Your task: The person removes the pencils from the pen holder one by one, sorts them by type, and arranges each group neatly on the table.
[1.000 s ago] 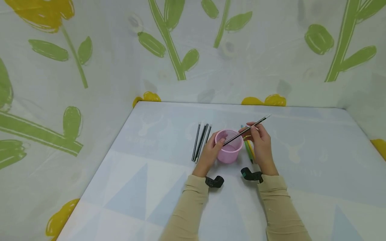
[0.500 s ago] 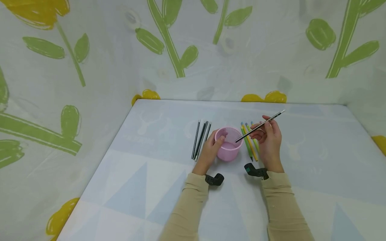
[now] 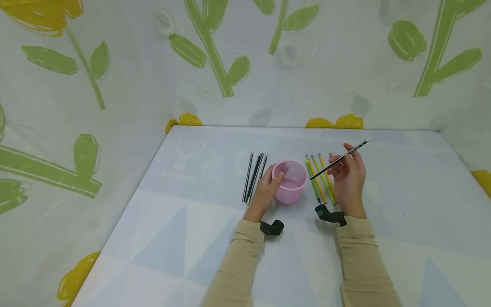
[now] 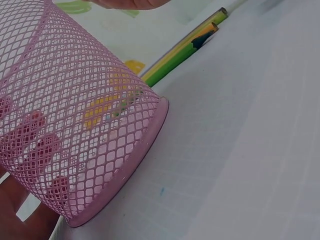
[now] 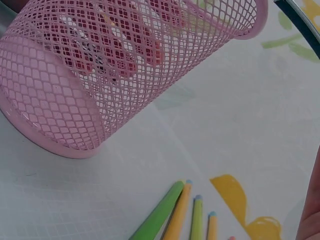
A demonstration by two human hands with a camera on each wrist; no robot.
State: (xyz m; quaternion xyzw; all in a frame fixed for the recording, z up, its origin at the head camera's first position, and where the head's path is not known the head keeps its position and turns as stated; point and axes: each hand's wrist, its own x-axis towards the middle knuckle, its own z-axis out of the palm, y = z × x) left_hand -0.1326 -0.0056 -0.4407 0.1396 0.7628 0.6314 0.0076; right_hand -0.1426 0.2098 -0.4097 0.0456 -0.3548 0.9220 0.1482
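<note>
A pink mesh pen cup (image 3: 288,195) is in my left hand (image 3: 264,192), which grips its left side with the thumb over the rim. No pencils show inside it; the wrist views show its mesh wall (image 4: 75,100) close up. To the right of the cup, my right hand (image 3: 350,184) pinches a dark striped pencil (image 3: 358,146) above the table. This pencil slants, its lower end near the cup's right rim. Beneath it lie several green and yellow pencils (image 3: 325,181), also visible in the right wrist view as green and yellow shafts (image 5: 158,215).
Several dark striped pencils (image 3: 254,179) lie side by side left of the cup, partly behind the left hand. A pale table covering (image 3: 161,238) with blue triangles spreads underneath. Behind it rises a cloth backdrop (image 3: 134,85) printed with flowers and leaves.
My right hand has drawn the dark pencil rightward and away, so its lower end has come out from over the cup's opening. The left hand still holds the cup in nearly the same place.
</note>
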